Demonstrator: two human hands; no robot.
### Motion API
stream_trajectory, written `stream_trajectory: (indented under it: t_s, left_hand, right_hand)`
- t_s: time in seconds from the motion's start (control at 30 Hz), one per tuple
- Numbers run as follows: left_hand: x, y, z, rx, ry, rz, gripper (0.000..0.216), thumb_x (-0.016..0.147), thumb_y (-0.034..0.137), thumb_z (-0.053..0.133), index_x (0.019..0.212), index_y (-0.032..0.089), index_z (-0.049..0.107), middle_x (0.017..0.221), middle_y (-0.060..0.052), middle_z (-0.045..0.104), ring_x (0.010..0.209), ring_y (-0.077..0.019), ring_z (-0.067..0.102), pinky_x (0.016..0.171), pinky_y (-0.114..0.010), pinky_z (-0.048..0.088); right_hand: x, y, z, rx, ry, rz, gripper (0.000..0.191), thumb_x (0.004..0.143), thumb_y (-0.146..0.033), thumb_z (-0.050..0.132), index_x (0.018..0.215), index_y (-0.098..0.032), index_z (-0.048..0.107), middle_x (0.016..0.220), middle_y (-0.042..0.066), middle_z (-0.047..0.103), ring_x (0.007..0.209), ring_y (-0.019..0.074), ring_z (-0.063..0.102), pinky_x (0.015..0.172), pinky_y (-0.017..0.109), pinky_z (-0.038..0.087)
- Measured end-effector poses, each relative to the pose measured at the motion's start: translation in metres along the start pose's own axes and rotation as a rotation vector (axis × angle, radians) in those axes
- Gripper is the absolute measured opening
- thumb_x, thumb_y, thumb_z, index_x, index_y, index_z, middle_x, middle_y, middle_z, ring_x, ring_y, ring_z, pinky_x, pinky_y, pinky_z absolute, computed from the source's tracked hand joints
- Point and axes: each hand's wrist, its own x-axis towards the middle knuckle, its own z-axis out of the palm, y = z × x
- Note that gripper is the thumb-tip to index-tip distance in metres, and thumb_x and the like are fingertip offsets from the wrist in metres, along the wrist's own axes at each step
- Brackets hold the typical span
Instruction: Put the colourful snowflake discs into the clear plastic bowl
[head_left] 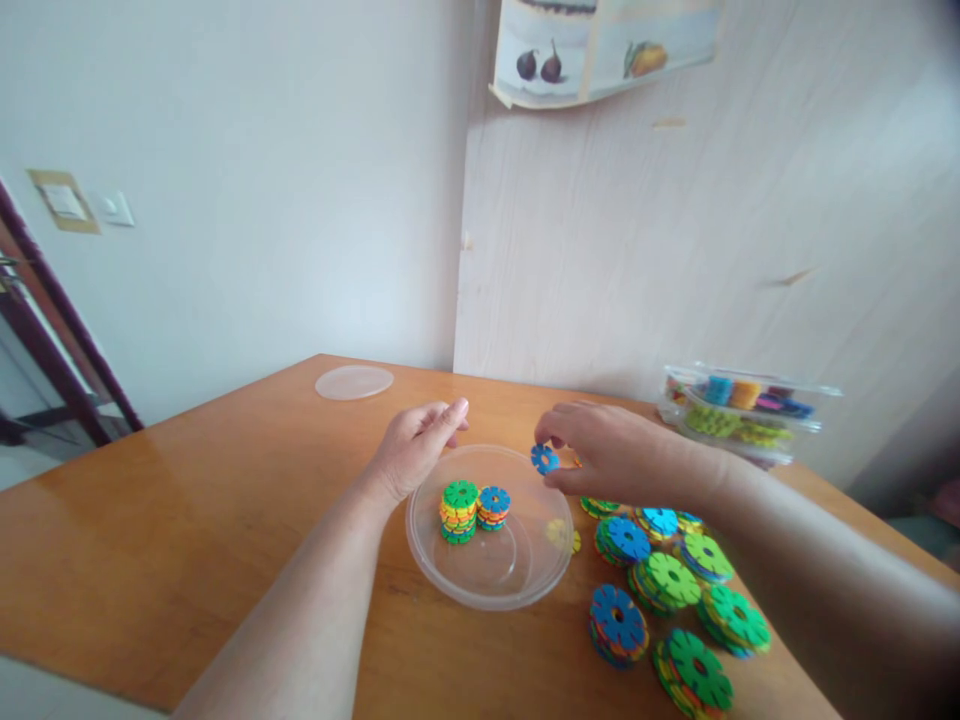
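Observation:
A clear round plastic bowl (525, 590) sits on the wooden table (187, 540). Inside it stand two short stacks of coloured notched discs, one topped green (459, 508), one topped blue (493, 506). My left hand (416, 447) rests on the bowl's far left rim, fingers loosely curled, nothing visible in it. My right hand (607, 455) hovers over the bowl's right edge and pinches a blue disc (544, 459) between thumb and fingers. To the right of the bowl lie several stacks of discs (671, 590), topped green or blue.
A round clear lid (354, 382) lies at the table's far side. A clear plastic box (742, 412) with more coloured discs stands at the far right against the wall. The table's near edge runs bottom left.

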Motion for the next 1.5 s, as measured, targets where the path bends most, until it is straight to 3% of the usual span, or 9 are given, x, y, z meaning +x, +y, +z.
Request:
stream_trajectory:
  t_s: [0.23,0.4,0.53,0.73,1.0,1.1,1.27,1.4,1.5]
  left_hand:
    - [-0.001,-0.001,-0.001,-0.018,0.005,0.004,0.058,0.09,0.071,0.05,0.082,0.019,0.074,0.069,-0.003,0.069,0.074,-0.0205,0.067,0.076,-0.032,0.05]
    - [-0.001,0.0,-0.001,-0.013,0.002,0.014,0.057,0.091,0.07,0.049,0.082,0.02,0.074,0.069,-0.003,0.068,0.074,-0.0201,0.067,0.076,-0.032,0.049]
    - [0.0,0.0,0.0,-0.013,0.012,0.01,0.057,0.091,0.07,0.05,0.08,0.02,0.074,0.067,-0.001,0.066,0.072,-0.0187,0.065,0.074,-0.03,0.048]
    - [0.0,0.002,-0.001,-0.007,0.01,0.012,0.058,0.091,0.071,0.049,0.079,0.019,0.073,0.066,-0.001,0.065,0.07,-0.0187,0.064,0.073,-0.031,0.047]
    - [0.0,-0.001,-0.001,-0.015,-0.004,0.004,0.057,0.091,0.071,0.05,0.08,0.02,0.073,0.067,-0.001,0.064,0.071,-0.018,0.063,0.074,-0.03,0.046]
    - [0.0,-0.002,-0.001,-0.017,0.001,0.004,0.057,0.091,0.07,0.05,0.08,0.02,0.073,0.066,-0.001,0.064,0.071,-0.0179,0.063,0.074,-0.03,0.046]
    - [0.0,-0.004,-0.001,-0.02,-0.003,0.006,0.057,0.091,0.07,0.05,0.08,0.019,0.073,0.067,-0.001,0.065,0.072,-0.018,0.063,0.074,-0.03,0.046]
    - [0.0,-0.003,-0.001,-0.019,0.002,0.006,0.058,0.091,0.07,0.049,0.081,0.019,0.073,0.067,-0.001,0.065,0.072,-0.0187,0.064,0.074,-0.031,0.047]
    - [-0.001,-0.001,-0.001,-0.027,0.003,0.009,0.058,0.091,0.071,0.05,0.081,0.019,0.074,0.068,-0.002,0.066,0.073,-0.019,0.065,0.075,-0.031,0.047]
  right_hand:
    - [0.027,-0.036,0.022,-0.02,-0.044,-0.097,0.042,0.082,-0.035,0.068,0.12,-0.017,0.067,0.122,0.014,0.069,0.111,0.0302,0.062,0.085,0.037,0.046]
    - [0.007,-0.013,0.008,-0.066,-0.04,-0.017,0.026,0.084,-0.023,0.058,0.107,-0.021,0.069,0.109,0.009,0.073,0.096,0.0243,0.065,0.076,0.033,0.043]
    - [-0.01,0.004,0.01,-0.135,-0.19,0.044,0.019,0.082,-0.022,0.059,0.095,-0.022,0.072,0.1,0.008,0.075,0.091,0.0253,0.068,0.072,0.033,0.042]
    - [-0.009,0.004,0.044,-0.077,-0.335,-0.024,0.037,0.076,-0.04,0.073,0.107,-0.02,0.076,0.107,0.012,0.076,0.096,0.029,0.07,0.076,0.033,0.048]
    - [-0.002,0.012,0.058,0.039,-0.345,-0.091,0.042,0.072,-0.038,0.076,0.109,-0.019,0.077,0.114,0.012,0.076,0.101,0.0301,0.07,0.083,0.033,0.05]
    - [-0.002,0.013,0.055,0.114,-0.335,-0.129,0.039,0.07,-0.033,0.077,0.108,-0.022,0.075,0.114,0.007,0.076,0.1,0.0272,0.07,0.081,0.03,0.049]
    - [-0.003,0.023,0.04,0.142,-0.27,-0.048,0.007,0.079,-0.022,0.062,0.084,-0.021,0.068,0.084,0.001,0.073,0.075,0.0173,0.064,0.06,0.025,0.039]
    - [-0.004,0.027,0.019,0.141,-0.044,0.117,0.004,0.082,-0.024,0.062,0.08,-0.02,0.062,0.073,0.0,0.067,0.064,0.0145,0.057,0.055,0.025,0.033]
    - [-0.004,0.01,0.007,0.187,0.128,0.089,0.006,0.085,-0.025,0.061,0.081,-0.021,0.06,0.073,-0.001,0.066,0.062,0.0129,0.054,0.056,0.025,0.033]
